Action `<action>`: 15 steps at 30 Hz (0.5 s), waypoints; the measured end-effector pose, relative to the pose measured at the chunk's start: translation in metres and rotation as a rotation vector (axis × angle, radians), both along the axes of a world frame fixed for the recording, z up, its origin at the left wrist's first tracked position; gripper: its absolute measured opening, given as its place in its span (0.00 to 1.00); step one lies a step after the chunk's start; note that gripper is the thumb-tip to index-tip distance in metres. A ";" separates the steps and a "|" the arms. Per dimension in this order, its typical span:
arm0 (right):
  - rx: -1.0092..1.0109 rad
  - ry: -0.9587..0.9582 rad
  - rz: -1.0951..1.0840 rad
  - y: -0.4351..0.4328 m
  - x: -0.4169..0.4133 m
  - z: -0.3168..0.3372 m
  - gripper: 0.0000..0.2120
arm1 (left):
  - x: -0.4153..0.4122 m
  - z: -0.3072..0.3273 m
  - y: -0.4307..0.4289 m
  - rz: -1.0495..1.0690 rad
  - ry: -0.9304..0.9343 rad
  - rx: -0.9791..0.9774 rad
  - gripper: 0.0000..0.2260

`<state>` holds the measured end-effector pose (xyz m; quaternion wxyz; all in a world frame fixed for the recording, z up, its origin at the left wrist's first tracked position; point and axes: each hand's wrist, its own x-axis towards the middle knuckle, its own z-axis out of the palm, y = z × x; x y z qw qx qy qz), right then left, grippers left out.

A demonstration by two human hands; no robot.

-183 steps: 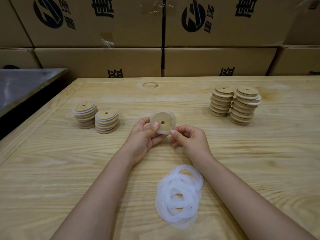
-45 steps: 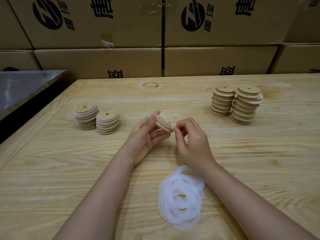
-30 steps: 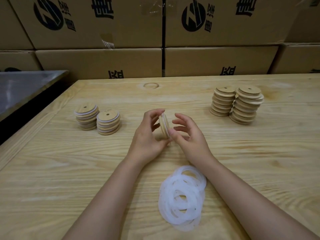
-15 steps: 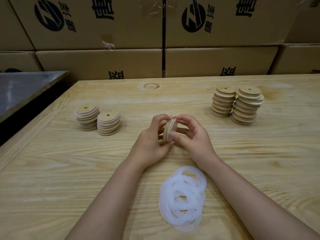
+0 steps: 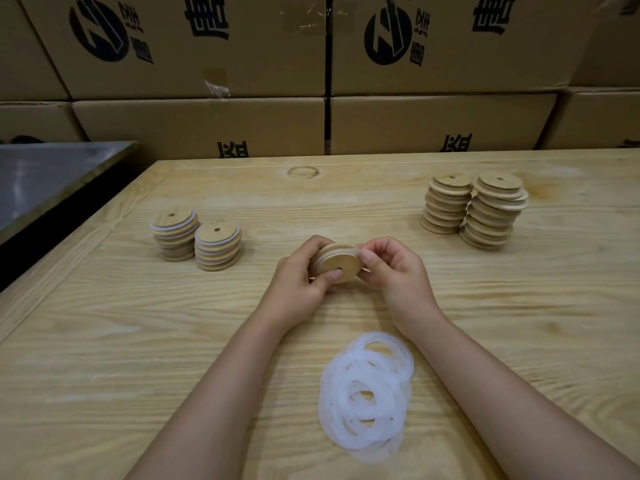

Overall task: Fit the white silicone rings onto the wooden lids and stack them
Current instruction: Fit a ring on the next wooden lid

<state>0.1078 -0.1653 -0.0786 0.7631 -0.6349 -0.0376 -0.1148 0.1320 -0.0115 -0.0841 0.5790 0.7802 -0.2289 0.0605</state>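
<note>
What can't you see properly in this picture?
All in the head view:
1. The round wooden lid: its far rim and part of its white silicone ring hide behind the left hand and right hand.
2. The loose white silicone rings: they overlap, so no sure count.
3. The brown cardboard boxes: printing cut off by the top edge.

- Near left: broad run of bare table point(image 5: 114, 358), open as far as the ringed lid stacks point(image 5: 175, 233).
- Left, mid-depth: those two stacks close together, no visible gap to pass between.
- Far right: two bare lid stacks point(image 5: 493, 216), crooked and close together; open wood around them.
- Middle: left hand point(image 5: 299, 282) and right hand point(image 5: 394, 271) meeting on a wooden lid point(image 5: 341, 263), forearms slanting across the near centre.
- Between the forearms: loose heap of silicone rings point(image 5: 367, 393).
- Far edge: walled by cardboard boxes point(image 5: 242, 126); far left, grey metal surface point(image 5: 52, 174).
</note>
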 end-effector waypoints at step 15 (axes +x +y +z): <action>-0.120 0.019 0.024 -0.004 -0.001 0.000 0.10 | 0.002 0.004 0.002 0.013 0.216 -0.324 0.11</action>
